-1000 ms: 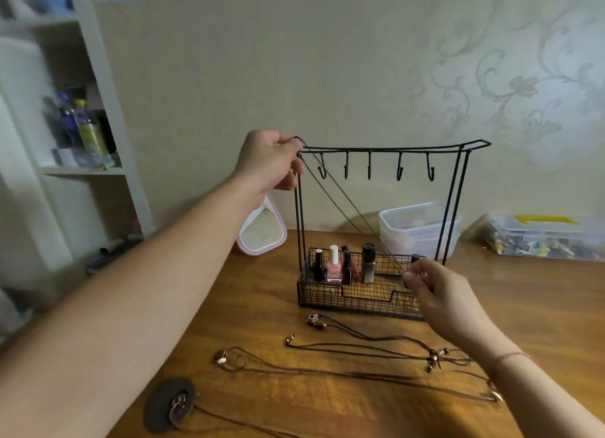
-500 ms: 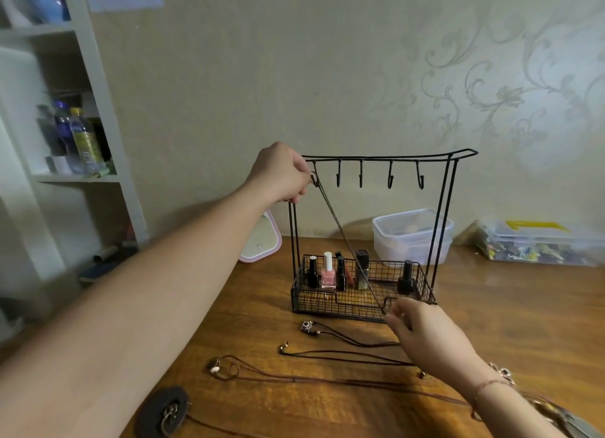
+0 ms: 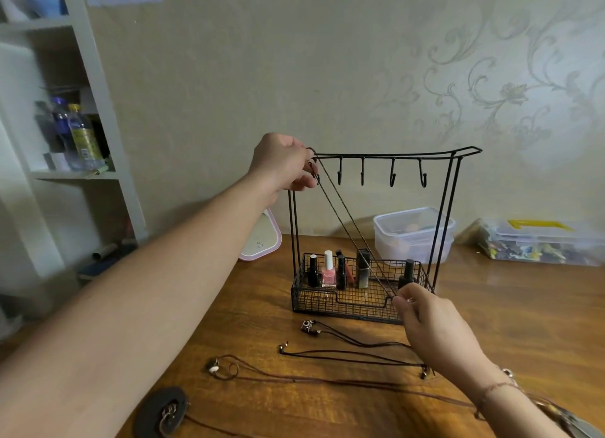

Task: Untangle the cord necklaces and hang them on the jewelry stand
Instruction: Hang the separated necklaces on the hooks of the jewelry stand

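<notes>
A black wire jewelry stand (image 3: 448, 208) with a row of hooks under its top bar stands on the wooden table (image 3: 507, 313). My left hand (image 3: 283, 165) pinches the top of a thin cord necklace (image 3: 347, 223) at the bar's left end, by the leftmost hook. The doubled cord runs taut, diagonally down to my right hand (image 3: 429, 326), which pinches its lower end in front of the stand's basket. Several other cord necklaces (image 3: 343, 355) with small pendants lie on the table in front of the stand.
Nail polish bottles (image 3: 328, 273) stand in the stand's mesh basket. A dark round pendant (image 3: 162, 411) lies near the front edge. A pink-rimmed mirror (image 3: 262, 237), a clear lidded tub (image 3: 412, 234) and a flat plastic box (image 3: 537, 241) sit behind. A white shelf (image 3: 82, 116) stands at left.
My right hand has drawn the cord's lower end down and slightly right, in front of the basket. My left hand stays at the bar's left end, keeping the cord taut.
</notes>
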Available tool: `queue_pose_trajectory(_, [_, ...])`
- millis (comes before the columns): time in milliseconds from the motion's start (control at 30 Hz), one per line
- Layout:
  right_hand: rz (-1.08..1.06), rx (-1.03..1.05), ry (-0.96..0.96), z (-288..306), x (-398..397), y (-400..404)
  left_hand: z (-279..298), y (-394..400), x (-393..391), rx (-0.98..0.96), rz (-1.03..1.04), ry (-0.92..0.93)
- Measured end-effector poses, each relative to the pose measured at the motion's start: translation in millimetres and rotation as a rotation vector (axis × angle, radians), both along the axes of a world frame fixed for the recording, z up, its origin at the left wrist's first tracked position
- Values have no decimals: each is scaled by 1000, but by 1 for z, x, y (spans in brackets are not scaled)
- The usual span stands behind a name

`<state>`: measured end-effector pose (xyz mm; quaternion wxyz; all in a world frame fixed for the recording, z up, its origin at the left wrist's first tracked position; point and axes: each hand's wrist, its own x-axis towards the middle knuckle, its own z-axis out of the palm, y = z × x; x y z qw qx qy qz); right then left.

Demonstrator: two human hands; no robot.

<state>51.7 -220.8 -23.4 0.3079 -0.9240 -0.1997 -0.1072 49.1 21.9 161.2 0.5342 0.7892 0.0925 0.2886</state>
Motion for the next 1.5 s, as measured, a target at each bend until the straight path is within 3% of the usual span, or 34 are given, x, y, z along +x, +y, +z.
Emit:
queue_pose_trajectory(200, [17, -22, -11, -4, 0, 3, -3, -2, 3, 8, 30, -51])
queue_pose_trajectory(433, [46, -5, 9, -4, -2, 1, -1, 1, 2, 294, 155, -131])
queue_pose_trajectory(533, [52, -25, 3, -7, -2, 1, -4, 5, 2, 371, 150, -75])
queue_pose_trajectory(633, [76, -77, 42, -13, -1, 1, -11, 8, 3, 330, 102, 24])
queue_pose_trajectory(900, [312, -222, 169, 12, -14, 32, -37, 4, -1, 230, -51, 68])
queue_pose_trajectory(1067, [333, 97, 146, 50, 10, 90, -49, -7, -12, -62, -192, 81])
queue_pose_trajectory(1200, [255, 376, 220, 45, 43, 130, -51, -9, -11, -95, -176, 48])
queue_pose_trajectory(1300, [243, 477, 230, 26, 54, 146, -55, -8, -5, -102, -157, 37])
queue_pose_trajectory(1367, [242, 424, 287, 8, 59, 152, -58, -7, -3, -99, -154, 29])
queue_pose_trajectory(1500, [216, 114, 397, -11, 63, 153, -66, -3, -3, -80, -179, 34])
